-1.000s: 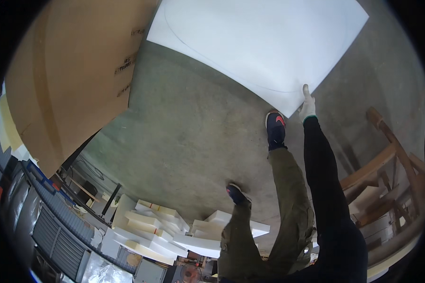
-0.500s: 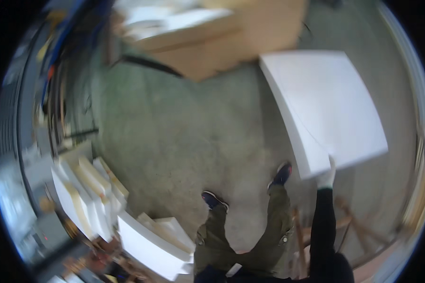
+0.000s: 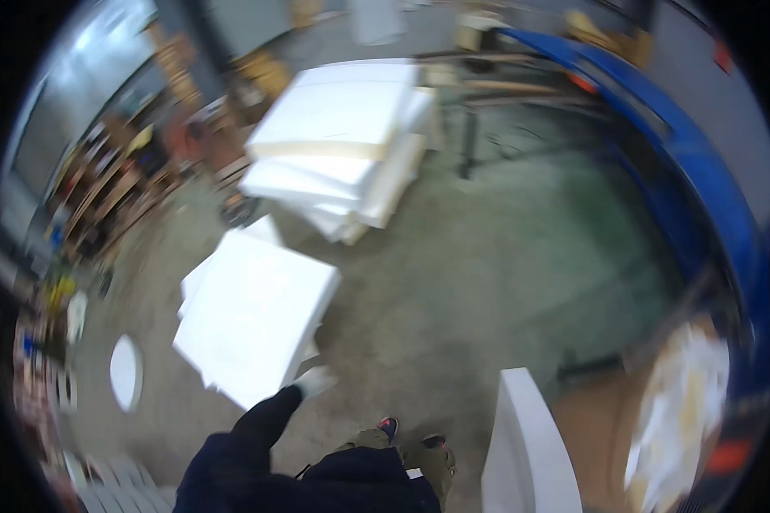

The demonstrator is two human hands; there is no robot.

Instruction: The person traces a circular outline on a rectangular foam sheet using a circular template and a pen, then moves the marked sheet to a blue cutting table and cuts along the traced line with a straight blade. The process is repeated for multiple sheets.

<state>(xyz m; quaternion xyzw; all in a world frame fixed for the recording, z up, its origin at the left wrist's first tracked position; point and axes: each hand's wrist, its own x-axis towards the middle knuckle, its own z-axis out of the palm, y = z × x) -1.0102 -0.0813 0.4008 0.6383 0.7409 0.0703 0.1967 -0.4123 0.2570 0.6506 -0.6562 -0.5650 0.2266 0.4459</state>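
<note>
My left hand [image 3: 316, 380], in a white glove, reaches out near the close corner of a low stack of white foam slabs. The top slab [image 3: 252, 312] lies flat and tilted in direction over others that peek out beneath it. The hand is blurred, but its fingers seem loosely stretched, with nothing visible in them. At the lower right stands a thick white foam slab [image 3: 526, 453], seen nearly edge-on and cut by the lower edge. My right hand is not in view; whatever supports that slab is hidden.
A taller pile of white foam slabs [image 3: 334, 111] stands farther ahead. On the right are a brown cardboard box [image 3: 595, 427] with white pieces and a blue metal frame [image 3: 684, 145]. A white oval piece [image 3: 127, 374] lies on the floor at left, near cluttered wooden shelving [image 3: 111, 192].
My view has swung leftward, bringing the foam piles to the front. The slab held by my right hand now shows at the lower right; that hand has left view, and my left has entered.
</note>
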